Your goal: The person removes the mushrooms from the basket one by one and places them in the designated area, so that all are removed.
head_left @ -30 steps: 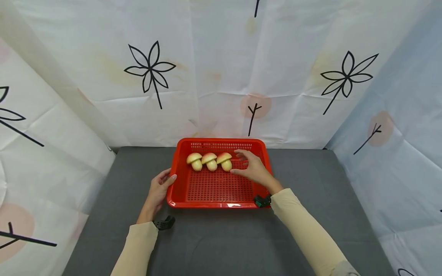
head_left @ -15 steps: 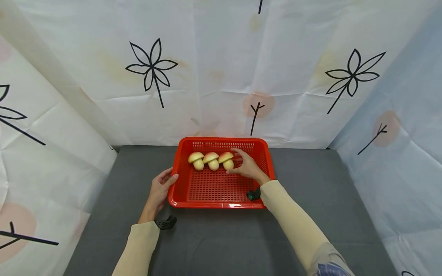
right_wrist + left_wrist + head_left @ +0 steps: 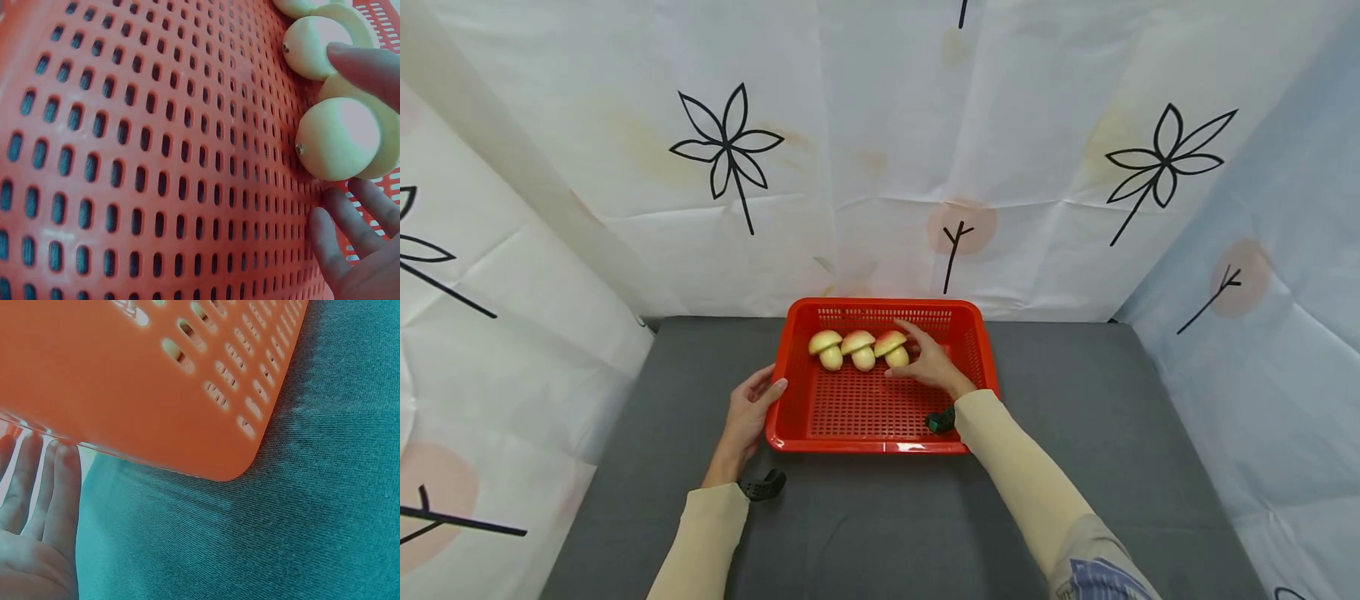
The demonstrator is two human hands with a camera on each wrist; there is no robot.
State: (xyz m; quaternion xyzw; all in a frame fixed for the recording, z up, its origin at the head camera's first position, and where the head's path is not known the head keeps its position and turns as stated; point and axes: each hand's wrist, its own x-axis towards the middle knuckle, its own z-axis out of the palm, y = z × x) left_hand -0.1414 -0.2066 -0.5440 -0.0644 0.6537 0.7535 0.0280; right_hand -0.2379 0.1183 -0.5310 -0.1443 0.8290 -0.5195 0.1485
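Three toy mushrooms with yellow-red caps and pale stems stand in a row in a red plastic basket (image 3: 880, 446): a left one (image 3: 831, 350), a middle one (image 3: 859, 350) and a right one (image 3: 892, 348). My right hand (image 3: 932, 365) is spread around the right mushroom, thumb in front and fingers behind its cap. In the right wrist view, gaps show between fingertips (image 3: 322, 219) and the nearest stem (image 3: 337, 139). My left hand (image 3: 748, 408) holds the basket's left rim, thumb over it, fingers (image 3: 65, 469) against its outer side.
The basket has slotted walls and floor and stands on a table with a grey cloth (image 3: 865, 525). Behind it hangs a white curtain (image 3: 880, 167) with black flower drawings; similar cloth hangs at both sides. Dark bands (image 3: 763, 485) sit on both wrists.
My right hand has moved left over the basket, from beside the right mushroom to around it. My left hand stays at the basket's left rim. The mushrooms keep their places.
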